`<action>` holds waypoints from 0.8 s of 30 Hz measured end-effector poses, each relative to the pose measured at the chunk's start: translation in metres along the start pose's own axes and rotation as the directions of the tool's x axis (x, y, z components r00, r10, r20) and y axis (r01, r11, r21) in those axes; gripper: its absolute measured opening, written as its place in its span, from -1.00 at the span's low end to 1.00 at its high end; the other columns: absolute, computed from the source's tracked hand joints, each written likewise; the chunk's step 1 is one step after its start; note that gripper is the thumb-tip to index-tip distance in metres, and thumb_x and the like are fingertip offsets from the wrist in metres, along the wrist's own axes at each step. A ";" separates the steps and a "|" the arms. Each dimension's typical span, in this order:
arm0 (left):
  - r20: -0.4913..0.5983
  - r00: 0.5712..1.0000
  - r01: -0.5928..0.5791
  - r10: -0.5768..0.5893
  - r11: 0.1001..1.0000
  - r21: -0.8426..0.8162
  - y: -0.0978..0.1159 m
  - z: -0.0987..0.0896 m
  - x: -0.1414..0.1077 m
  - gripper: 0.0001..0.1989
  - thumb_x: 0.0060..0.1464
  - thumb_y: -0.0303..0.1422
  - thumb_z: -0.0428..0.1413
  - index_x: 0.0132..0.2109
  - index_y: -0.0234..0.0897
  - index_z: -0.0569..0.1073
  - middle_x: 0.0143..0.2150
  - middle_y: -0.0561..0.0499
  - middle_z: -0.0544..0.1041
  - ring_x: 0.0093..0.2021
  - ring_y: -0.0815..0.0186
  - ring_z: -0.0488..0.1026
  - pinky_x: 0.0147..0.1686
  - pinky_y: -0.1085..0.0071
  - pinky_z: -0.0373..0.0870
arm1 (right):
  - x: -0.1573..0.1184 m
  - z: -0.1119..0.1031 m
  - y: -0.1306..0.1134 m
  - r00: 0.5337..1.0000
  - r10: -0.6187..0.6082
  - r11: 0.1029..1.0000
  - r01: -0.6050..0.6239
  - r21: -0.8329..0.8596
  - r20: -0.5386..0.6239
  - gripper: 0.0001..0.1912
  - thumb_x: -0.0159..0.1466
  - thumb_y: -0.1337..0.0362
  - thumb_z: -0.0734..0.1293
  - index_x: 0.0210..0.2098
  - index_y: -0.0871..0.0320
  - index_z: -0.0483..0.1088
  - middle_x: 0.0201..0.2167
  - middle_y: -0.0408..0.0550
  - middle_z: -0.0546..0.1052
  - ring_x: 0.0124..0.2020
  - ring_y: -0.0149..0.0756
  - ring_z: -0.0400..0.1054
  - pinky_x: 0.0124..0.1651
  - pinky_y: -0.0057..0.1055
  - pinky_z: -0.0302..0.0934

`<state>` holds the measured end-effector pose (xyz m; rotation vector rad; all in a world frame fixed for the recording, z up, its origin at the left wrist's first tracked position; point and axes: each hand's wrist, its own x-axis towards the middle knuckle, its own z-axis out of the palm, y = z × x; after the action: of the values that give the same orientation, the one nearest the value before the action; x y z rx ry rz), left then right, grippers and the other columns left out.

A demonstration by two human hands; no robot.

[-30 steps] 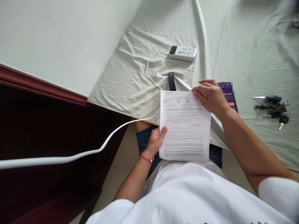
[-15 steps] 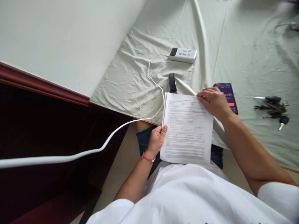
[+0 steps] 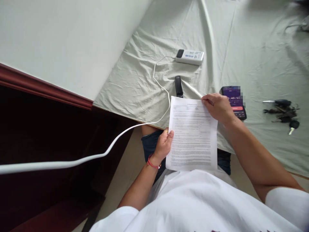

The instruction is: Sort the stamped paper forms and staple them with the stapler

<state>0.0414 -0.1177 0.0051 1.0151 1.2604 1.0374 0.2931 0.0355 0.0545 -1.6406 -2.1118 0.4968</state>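
Note:
Printed paper sheets (image 3: 191, 135) with dense lines of text are held over my lap at the table's front edge. My left hand (image 3: 164, 143) grips their left edge, thumb on top and the other fingers hidden beneath. At the top right corner, my right hand (image 3: 218, 106) pinches the paper between thumb and fingers. Just beyond the sheets' top edge lies a black stapler-like object (image 3: 178, 85), its near end close to the paper. A phone (image 3: 234, 104) with a lit purple timer screen lies behind my right hand, which partly covers it.
A white power bank (image 3: 189, 57) lies farther back, with a white cable (image 3: 130, 128) running from it to the lower left. A bunch of keys (image 3: 283, 111) lies on the right. Creased pale green cloth (image 3: 253, 58) covers the table. A white surface (image 3: 60, 42) adjoins on the left.
My right hand has shifted slightly left with the paper's top right corner. The right edge of the sheets has moved inward a little. My left hand keeps its grip, almost unmoved.

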 end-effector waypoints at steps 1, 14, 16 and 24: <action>0.006 1.000 -0.002 0.002 1.000 0.012 0.001 0.000 0.000 -0.51 0.35 0.05 0.07 0.12 -0.24 0.53 0.10 -0.16 0.64 0.10 0.09 0.56 0.13 0.23 0.44 | 0.000 0.001 0.000 1.000 -0.004 1.000 0.004 -0.028 0.010 -0.71 0.33 0.28 0.24 -0.20 0.12 0.63 -0.22 0.05 0.67 -0.11 -0.03 0.51 0.00 -0.13 0.36; 0.068 0.993 -0.104 0.094 0.980 0.169 0.014 0.001 -0.010 -0.48 0.41 0.03 -0.02 0.19 -0.25 0.52 0.11 -0.14 0.64 0.14 0.10 0.57 0.15 0.25 0.44 | -0.002 -0.006 -0.034 0.970 -0.204 0.969 0.219 -0.112 0.130 -0.56 0.50 0.19 0.07 -0.05 0.15 0.56 -0.07 0.15 0.63 0.04 0.04 0.43 0.21 0.02 0.20; 0.059 0.995 -0.087 0.078 0.982 0.168 0.014 0.002 -0.013 -0.48 0.40 0.04 -0.01 0.19 -0.24 0.53 0.09 -0.14 0.65 0.11 0.09 0.58 0.13 0.26 0.45 | -0.003 -0.006 -0.035 0.969 -0.167 0.975 0.190 -0.115 0.183 -0.56 0.50 0.20 0.05 -0.03 0.16 0.54 -0.07 0.17 0.60 -0.05 0.02 0.43 0.10 -0.03 0.26; -0.033 0.999 0.001 0.004 0.986 0.167 0.006 0.005 -0.020 -0.50 0.35 0.08 0.02 0.01 -0.25 0.58 -0.15 -0.10 0.68 -0.09 0.11 0.60 0.02 0.25 0.48 | -0.003 0.001 -0.030 0.972 -0.127 0.987 0.143 -0.069 0.198 -0.56 0.50 0.15 0.05 0.00 0.13 0.52 -0.08 0.20 0.53 -0.04 0.05 0.39 -0.01 -0.04 0.30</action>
<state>0.0457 -0.1356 0.0158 1.1301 1.3914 0.9653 0.2686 0.0254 0.0685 -1.5317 -2.3969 0.5506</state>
